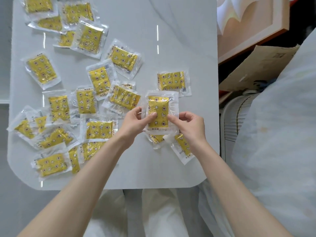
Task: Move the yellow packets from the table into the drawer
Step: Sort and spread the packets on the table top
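Note:
Both my hands hold one yellow packet [159,108] in clear wrap, upright above the table's right part. My left hand [135,123] pinches its left edge with the thumb on the yellow face. My right hand [189,127] grips its right edge. More packets may be stacked behind it; I cannot tell. Two other packets [183,147] lie under my hands. A single packet [171,82] lies just beyond. Several yellow packets [99,129] are scattered over the left half of the white table [171,40]. No drawer is in view.
The table's rounded front edge [153,188] is close to my lap. To the right stand a framed picture [248,26], a cardboard box [256,65], a white ribbed object [234,120] and a white padded bulk [277,125].

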`<state>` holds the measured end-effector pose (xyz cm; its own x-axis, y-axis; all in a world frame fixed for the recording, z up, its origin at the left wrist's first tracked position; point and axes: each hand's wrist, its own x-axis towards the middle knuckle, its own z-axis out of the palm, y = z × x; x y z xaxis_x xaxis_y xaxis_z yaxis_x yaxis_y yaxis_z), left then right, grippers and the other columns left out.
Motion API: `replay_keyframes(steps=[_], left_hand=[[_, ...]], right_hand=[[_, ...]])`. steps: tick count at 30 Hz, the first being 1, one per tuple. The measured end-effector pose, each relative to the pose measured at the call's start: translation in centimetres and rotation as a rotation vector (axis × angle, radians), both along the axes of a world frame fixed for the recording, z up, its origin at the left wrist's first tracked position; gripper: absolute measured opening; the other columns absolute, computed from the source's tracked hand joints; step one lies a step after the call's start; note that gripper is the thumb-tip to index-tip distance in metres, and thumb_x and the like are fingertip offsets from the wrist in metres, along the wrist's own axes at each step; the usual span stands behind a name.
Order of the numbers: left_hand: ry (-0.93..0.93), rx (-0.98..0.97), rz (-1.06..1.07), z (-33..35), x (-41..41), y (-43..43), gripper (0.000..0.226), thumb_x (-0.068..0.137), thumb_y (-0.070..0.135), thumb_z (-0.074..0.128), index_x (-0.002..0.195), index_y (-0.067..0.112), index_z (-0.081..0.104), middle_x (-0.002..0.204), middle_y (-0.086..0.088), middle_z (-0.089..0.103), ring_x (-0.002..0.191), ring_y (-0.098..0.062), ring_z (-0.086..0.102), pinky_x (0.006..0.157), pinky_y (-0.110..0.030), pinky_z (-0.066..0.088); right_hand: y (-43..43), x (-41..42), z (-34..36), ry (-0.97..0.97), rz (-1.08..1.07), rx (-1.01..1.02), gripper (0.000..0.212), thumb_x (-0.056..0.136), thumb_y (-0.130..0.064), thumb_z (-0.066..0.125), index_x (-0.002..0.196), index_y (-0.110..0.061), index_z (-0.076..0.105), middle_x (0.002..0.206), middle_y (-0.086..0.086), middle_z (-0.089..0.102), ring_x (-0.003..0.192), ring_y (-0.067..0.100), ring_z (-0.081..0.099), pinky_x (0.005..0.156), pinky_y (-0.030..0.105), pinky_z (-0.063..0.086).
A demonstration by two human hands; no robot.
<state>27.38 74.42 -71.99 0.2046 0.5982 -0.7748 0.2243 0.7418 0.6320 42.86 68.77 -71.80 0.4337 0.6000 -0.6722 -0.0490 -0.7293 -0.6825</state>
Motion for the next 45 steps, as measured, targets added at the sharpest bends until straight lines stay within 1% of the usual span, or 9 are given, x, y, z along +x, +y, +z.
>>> replay_keyframes(steps=[5,10,14,19,23,32,38,42,45], left_hand=[[0.067,0.092,0.088,-0.1,-2.0,1.3,0.029,0.083,0.021,0.07,0.111,0.015,0.061,0.098,-0.001,0.071,0.092,-0.014,0.068,0.076,-0.028,0.053],[0.125,0.133,0.166,-0.1,-4.1,2.4,0.028,0.083,0.025,0.07,0.109,0.018,0.061,0.092,0.003,0.069,0.084,-0.004,0.065,0.066,-0.019,0.045],[0.128,0.157,0.208,0.4,-5.3,2.7,0.024,0.084,0.022,0.069,0.106,0.019,0.061,0.087,0.008,0.067,0.079,-0.001,0.064,0.06,-0.013,0.044],[0.124,0.168,0.237,1.1,-6.1,2.8,0.015,0.084,0.023,0.069,0.09,0.032,0.059,0.088,0.009,0.068,0.081,0.001,0.063,0.062,-0.018,0.042],[0.123,0.167,0.249,1.2,-6.7,2.7,0.013,0.084,0.023,0.069,0.087,0.031,0.059,0.09,0.006,0.068,0.086,-0.003,0.064,0.065,-0.021,0.044],[0.082,0.137,0.279,0.4,-7.8,1.9,0.012,0.085,0.022,0.068,0.088,0.03,0.06,0.087,0.009,0.069,0.074,0.006,0.064,0.052,-0.011,0.045],[0.067,0.127,0.297,0.8,-8.5,1.4,0.018,0.085,0.026,0.068,0.1,0.025,0.059,0.089,0.009,0.068,0.082,0.001,0.063,0.062,-0.021,0.041],[0.055,0.133,0.297,2.7,-10.1,0.7,0.02,0.084,0.025,0.069,0.1,0.028,0.058,0.092,0.008,0.069,0.085,-0.001,0.064,0.065,-0.022,0.044],[0.038,0.132,0.322,5.6,-11.8,0.2,0.022,0.083,0.025,0.069,0.101,0.027,0.058,0.097,0.006,0.07,0.091,-0.006,0.064,0.069,-0.023,0.044]], right_hand=[[3.8,1.1,-0.3,-0.286,0.218,0.073,0.03,0.091,-0.027,0.06,0.12,-0.026,0.058,0.119,-0.009,0.06,0.102,0.008,0.057,0.089,0.025,0.049],[8.8,0.9,-3.4,-0.485,0.499,-0.032,0.054,0.093,-0.037,0.052,0.144,-0.036,0.035,0.156,-0.002,0.024,0.137,0.024,0.025,0.107,0.036,0.03],[9.8,-0.7,-4.8,-0.703,0.778,-0.117,0.059,0.09,-0.054,0.048,0.145,-0.041,0.03,0.16,-0.003,0.01,0.139,0.033,0.02,0.112,0.045,0.027],[9.7,-1.4,-4.9,-0.65,0.94,0.107,0.029,0.091,-0.044,0.055,0.117,-0.032,0.058,0.156,-0.008,0.026,0.147,0.026,0.011,0.12,0.047,0.011],[8.7,-1.6,-5.0,-0.69,0.662,0.189,0.014,0.084,-0.03,0.066,0.096,-0.022,0.066,0.135,-0.002,0.05,0.13,0.02,0.037,0.109,0.042,0.033],[10.3,-3.4,-4.7,-0.432,0.143,-0.101,0.103,0.067,-0.023,0.084,0.146,-0.017,0.018,0.141,0.013,0.029,0.123,0.024,0.04,0.094,0.023,0.032],[10.4,-3.6,-4.2,-0.253,-0.045,-0.155,0.087,0.066,-0.019,0.087,0.133,-0.011,0.033,0.128,0.007,0.049,0.116,0.023,0.051,0.098,0.033,0.043],[8.4,-4.0,-3.0,-0.165,0.007,-0.121,0.035,0.069,-0.024,0.084,0.081,-0.012,0.054,0.081,0.004,0.059,0.074,0.018,0.058,0.068,0.033,0.047],[6.2,-5.4,1.3,-0.004,0.007,-0.028,0.027,0.075,-0.016,0.08,0.094,-0.005,0.065,0.089,0.007,0.071,0.078,0.017,0.069,0.063,0.024,0.055]])
